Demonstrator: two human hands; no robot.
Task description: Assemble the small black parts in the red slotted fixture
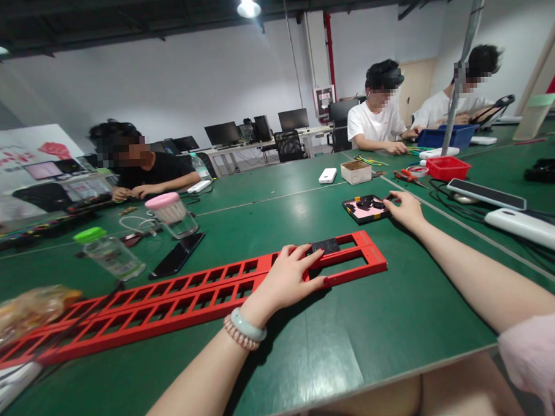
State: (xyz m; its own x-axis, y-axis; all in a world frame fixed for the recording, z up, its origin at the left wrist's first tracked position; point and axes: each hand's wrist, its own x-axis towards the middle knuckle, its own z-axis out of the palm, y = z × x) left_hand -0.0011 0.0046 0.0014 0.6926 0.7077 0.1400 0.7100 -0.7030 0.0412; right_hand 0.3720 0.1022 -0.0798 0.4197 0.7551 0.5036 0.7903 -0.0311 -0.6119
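Left hand (285,278) spread loose on the red frame (376,259), fingers touching the black block (326,247) set in it. Right hand (402,210) fingers bunched at the black tray (366,220); can't tell if they grip anything. Left of left hand: dark cable (98,311) crosses the frame, plastic bag (27,314) overlaps its end. Right of right hand: white bar (531,230), cables. Beyond it: red bin (448,168).

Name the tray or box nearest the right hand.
The black tray at the right hand; the red box, blue box and whitish box sit farther off.
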